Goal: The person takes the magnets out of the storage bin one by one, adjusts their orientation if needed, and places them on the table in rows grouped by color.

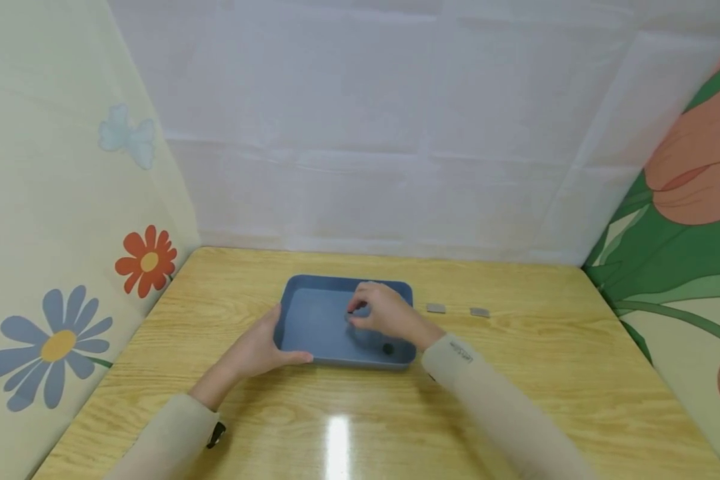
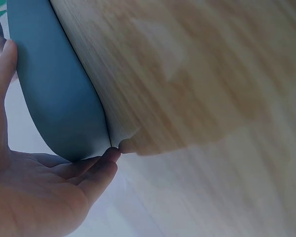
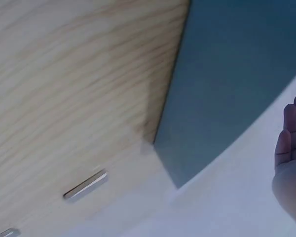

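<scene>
A shallow blue rectangular tray (image 1: 318,320) lies on the table. My left hand (image 1: 261,350) holds its left end, thumb along the near side and fingers against the end wall, as the left wrist view also shows. Over the tray's interior, my right hand (image 1: 387,313) pinches a small dark piece (image 1: 350,313) between thumb and fingertips; its kind is too small to tell. Near the tray's right front corner lies a small dark round thing (image 1: 388,349). In the right wrist view, the right hand's fingers (image 3: 290,118) show above the tray wall (image 3: 222,89), and the pinch is out of sight.
Two small flat grey rectangular pieces (image 1: 436,308) lie apart on the wooden table (image 1: 534,373), right of the tray. Behind the table hangs a white sheet (image 1: 384,133). Flower-patterned walls (image 1: 54,220) stand at both sides.
</scene>
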A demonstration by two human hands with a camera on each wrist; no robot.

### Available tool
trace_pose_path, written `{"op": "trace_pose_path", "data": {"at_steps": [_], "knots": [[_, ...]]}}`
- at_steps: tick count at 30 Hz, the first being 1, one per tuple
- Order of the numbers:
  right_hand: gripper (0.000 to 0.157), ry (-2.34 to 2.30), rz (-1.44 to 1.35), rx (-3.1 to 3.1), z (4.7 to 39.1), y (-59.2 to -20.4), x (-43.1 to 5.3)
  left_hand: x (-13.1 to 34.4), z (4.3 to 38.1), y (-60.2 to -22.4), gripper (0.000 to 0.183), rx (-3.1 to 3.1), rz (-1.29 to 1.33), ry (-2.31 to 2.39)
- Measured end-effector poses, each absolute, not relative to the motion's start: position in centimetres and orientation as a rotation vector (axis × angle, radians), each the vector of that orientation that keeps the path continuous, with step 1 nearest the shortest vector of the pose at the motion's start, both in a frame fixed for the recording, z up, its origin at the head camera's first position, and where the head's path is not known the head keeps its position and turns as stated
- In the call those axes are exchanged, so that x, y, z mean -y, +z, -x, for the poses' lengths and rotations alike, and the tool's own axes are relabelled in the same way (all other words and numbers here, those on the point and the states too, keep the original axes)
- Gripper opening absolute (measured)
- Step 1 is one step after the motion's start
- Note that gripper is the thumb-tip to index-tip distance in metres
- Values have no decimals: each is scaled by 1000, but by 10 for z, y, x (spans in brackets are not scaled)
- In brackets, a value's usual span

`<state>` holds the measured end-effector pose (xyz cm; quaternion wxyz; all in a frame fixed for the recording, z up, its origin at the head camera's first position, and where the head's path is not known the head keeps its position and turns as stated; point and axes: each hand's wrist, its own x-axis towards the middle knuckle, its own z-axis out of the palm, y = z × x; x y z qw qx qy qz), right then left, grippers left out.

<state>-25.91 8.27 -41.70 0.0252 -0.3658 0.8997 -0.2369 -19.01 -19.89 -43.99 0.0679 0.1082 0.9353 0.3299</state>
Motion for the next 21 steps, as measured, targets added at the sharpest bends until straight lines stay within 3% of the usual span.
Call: {"op": "trace_pose_path", "data": {"at_steps": [21], "knots": [[14,-834,879,-2884,263,-412,-159,198,189,-437,137,-2800,-277,942]]}}
